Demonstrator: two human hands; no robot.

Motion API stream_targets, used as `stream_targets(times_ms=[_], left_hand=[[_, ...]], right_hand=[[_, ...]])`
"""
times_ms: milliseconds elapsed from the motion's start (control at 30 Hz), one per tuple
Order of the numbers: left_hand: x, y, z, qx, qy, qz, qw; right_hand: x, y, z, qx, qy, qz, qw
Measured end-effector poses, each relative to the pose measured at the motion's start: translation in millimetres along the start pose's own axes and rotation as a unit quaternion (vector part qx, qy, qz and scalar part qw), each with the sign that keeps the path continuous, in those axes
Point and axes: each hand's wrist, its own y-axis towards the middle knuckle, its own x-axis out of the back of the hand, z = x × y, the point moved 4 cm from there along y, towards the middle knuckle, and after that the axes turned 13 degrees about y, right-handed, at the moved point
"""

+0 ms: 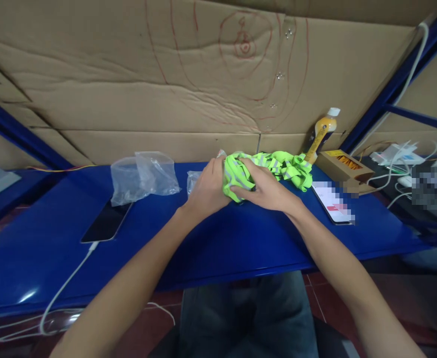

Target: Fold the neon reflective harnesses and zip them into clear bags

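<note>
Between my two hands sits a bunched neon-yellow reflective strap bundle [236, 178], with grey stripes along it. My left hand [210, 188] is closed against its left side, and a bit of clear plastic shows beside those fingers. On the other side my right hand [265, 186] grips the bundle with thumb in front and fingers behind. More neon-yellow reflective straps [296, 170] lie in a loose heap just past my right hand. A small clear plastic bag [192, 180] pokes out left of my left hand.
Clear plastic bags [143, 176] lie left on the blue table [218, 248], partly over a dark phone [106, 222] with a white cable. At right are a lit phone [332, 201], an open cardboard box [345, 166] and a yellow-labelled bottle [321, 134]. Cardboard [129, 99] walls the back.
</note>
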Motion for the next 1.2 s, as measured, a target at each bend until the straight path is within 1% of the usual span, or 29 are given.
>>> stream_targets(times_ms=[67,133,200,367,467,533,633,700,767,867,967,1067,1167,1200], left_hand=[[2.4,0.5,-6.4,-0.008,0.021,-0.033,0.999],[4.5,0.4,-13.1,-0.024,0.048,-0.049,0.997],[5.7,-0.4,-18.6,-0.033,0.07,-0.045,0.996],[6.6,-2.0,-26.3,-0.039,0.114,0.0,0.993],[12.6,0.3,-26.1,-0.04,0.128,-0.008,0.991],[19.4,2.9,-24.5,-0.036,0.131,-0.026,0.99],[29.9,6.2,-19.3,0.006,0.134,-0.062,0.989],[32.0,7.6,-15.5,0.026,0.132,-0.061,0.989],[29.4,8.5,-12.6,0.017,0.127,-0.04,0.991],[23.4,8.3,-7.4,0.005,0.113,-0.021,0.993],[17.6,7.0,-5.7,-0.013,0.075,-0.014,0.997],[11.4,4.6,-10.8,-0.058,0.048,0.007,0.997],[7.5,2.1,-17.5,-0.08,0.06,0.013,0.995],[6.6,1.4,-19.2,-0.081,0.066,0.014,0.994]], right_hand=[[2.9,1.5,-3.8,-0.01,0.025,-0.013,1.0],[5.6,3.3,-8.0,-0.017,0.066,-0.02,0.997],[6.8,5.0,-12.8,-0.044,0.121,-0.008,0.992],[4.2,5.7,-20.0,-0.115,0.241,0.029,0.963],[0.4,3.7,-24.0,-0.149,0.3,0.027,0.942],[0.2,3.5,-26.0,-0.147,0.331,0.0,0.932],[3.3,5.2,-28.6,-0.118,0.341,-0.058,0.931],[4.2,6.7,-30.5,-0.106,0.333,-0.081,0.934],[3.9,7.9,-31.6,-0.096,0.317,-0.087,0.939],[2.8,8.3,-31.3,-0.096,0.288,-0.062,0.951],[4.3,6.4,-29.1,-0.112,0.243,-0.007,0.964],[7.5,3.1,-26.8,-0.124,0.184,0.061,0.973],[7.3,-0.5,-28.3,-0.144,0.174,0.125,0.966],[6.4,-1.4,-29.6,-0.148,0.175,0.136,0.964]])
